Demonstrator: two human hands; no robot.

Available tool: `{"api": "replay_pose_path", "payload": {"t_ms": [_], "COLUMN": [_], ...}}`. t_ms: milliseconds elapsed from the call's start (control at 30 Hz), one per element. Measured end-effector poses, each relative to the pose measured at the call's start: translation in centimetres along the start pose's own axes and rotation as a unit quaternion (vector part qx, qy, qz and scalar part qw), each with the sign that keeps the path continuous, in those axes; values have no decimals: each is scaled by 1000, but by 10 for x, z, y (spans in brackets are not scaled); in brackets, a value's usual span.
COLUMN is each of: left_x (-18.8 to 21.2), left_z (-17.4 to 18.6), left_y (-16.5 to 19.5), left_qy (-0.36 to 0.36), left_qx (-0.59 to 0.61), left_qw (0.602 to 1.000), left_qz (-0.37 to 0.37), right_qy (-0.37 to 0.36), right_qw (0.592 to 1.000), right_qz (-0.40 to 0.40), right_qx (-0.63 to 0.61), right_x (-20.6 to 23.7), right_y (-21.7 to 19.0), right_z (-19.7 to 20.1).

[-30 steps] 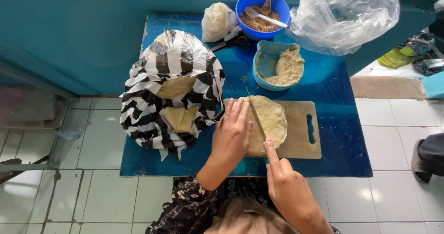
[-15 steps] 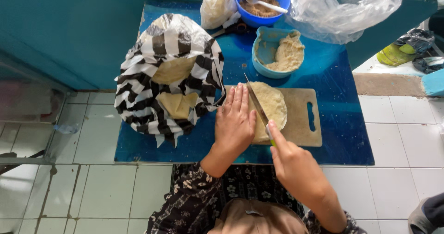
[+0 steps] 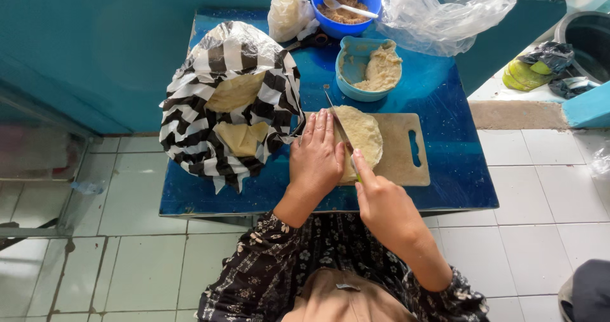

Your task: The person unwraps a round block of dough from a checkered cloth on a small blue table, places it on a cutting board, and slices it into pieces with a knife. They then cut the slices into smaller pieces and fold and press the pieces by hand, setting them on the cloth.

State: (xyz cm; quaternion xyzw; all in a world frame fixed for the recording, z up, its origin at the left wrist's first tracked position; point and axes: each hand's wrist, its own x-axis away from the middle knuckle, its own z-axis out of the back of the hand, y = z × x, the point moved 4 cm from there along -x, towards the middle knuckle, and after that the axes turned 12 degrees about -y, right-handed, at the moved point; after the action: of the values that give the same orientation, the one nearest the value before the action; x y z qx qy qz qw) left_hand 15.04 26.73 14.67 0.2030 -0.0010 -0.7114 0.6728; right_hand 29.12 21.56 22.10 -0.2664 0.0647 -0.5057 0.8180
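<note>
The blue table [image 3: 445,169] bears one wooden cutting board [image 3: 400,150], its left part hidden under the hands. On it lies one pale, round flatbread [image 3: 365,131], half covered by the flat, open left hand [image 3: 316,160]. The right hand [image 3: 381,204] is closed around one knife [image 3: 337,122], handle hidden, forefinger along the blade.

Black-white striped bag [image 3: 190,112] at table's left, small knotted bag [image 3: 287,13] & clear crumpled bag [image 3: 451,7] at back.

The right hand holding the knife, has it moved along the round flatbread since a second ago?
Yes. The right hand has slid up the wooden cutting board, toward its far edge.
</note>
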Motion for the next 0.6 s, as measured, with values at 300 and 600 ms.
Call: {"api": "replay_pose_path", "payload": {"t_ms": [300,600], "left_x": [5,-73], "left_z": [2,26], "left_y": [1,-24], "left_qy": [-14,110], "left_qx": [44,277], "left_qw": [999,953], "left_qz": [-18,-48], "right_qy": [22,-8], "right_qw": [1000,999], "right_qz": [-4,-40], "right_qx": [10,19], "right_x": [11,14], "right_y": [15,22], "right_z": [-20,-25]}}
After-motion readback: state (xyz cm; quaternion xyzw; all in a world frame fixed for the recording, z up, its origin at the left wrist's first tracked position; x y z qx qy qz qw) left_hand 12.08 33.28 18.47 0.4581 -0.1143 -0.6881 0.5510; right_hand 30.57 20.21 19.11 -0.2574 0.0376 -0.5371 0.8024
